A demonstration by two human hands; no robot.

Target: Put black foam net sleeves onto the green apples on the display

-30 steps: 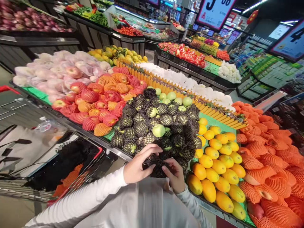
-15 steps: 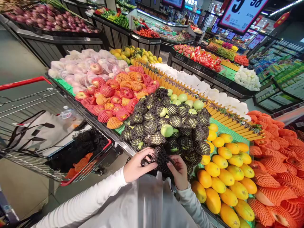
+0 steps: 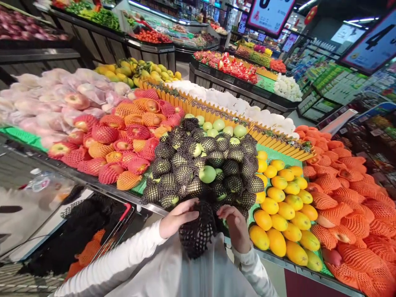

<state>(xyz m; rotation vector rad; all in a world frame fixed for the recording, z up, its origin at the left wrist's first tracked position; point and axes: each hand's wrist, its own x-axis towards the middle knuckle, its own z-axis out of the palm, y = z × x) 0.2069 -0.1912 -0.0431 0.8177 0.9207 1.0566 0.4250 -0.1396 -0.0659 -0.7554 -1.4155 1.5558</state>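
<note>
A black foam fruit net point(image 3: 198, 233) hangs bunched in front of my chest, pinched at its top by my left hand point(image 3: 177, 218). Whether a fruit sits inside it cannot be made out. To its right, my right hand point(image 3: 236, 225) is raised with fingers curved and apart, holding nothing that I can see. Just beyond both hands lies a pile of green fruit in black nets point(image 3: 182, 175). One bare green fruit point(image 3: 207, 174) rests on top of that pile.
Red and orange netted apples point(image 3: 108, 134) lie to the left, yellow mangoes point(image 3: 286, 210) to the right, and orange-netted fruit point(image 3: 359, 210) farther right. A cart with loose black nets point(image 3: 71, 231) stands at lower left. A yellow fence divider point(image 3: 198, 105) runs behind.
The view has swung to the right. The black net has opened out and hangs lower, in my left hand. My right hand has come off it, with its fingers spread.
</note>
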